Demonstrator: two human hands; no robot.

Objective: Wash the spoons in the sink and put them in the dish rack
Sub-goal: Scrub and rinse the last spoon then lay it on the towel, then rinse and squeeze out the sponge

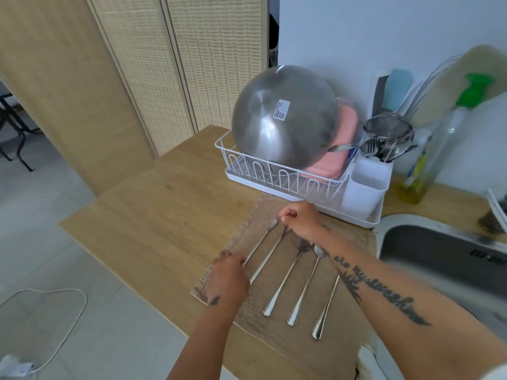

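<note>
Five long spoons (285, 279) lay side by side on a brown mat (274, 338). The right hand (300, 219), fingers curled together, covered the second spoon's bowl; whether it pinched anything could not be told. The left hand (229, 271) curled at the first spoon's handle tip, its grip unclear. At 12 o'clock stood the dish rack (359, 216), the label (282, 108) on its steel bowl (274, 138) too blurred to read; at 3 o'clock the frame edge cut off the sink (439, 256)

Spoons (285, 281) before the dish rack (274, 182) are finished in glossy metal | mat (274, 338) before the rack is woven of rough matt cloth | counter (164, 201) under the rack is made of matt wood | bowl (282, 116) in the rack: brushed steel
</note>
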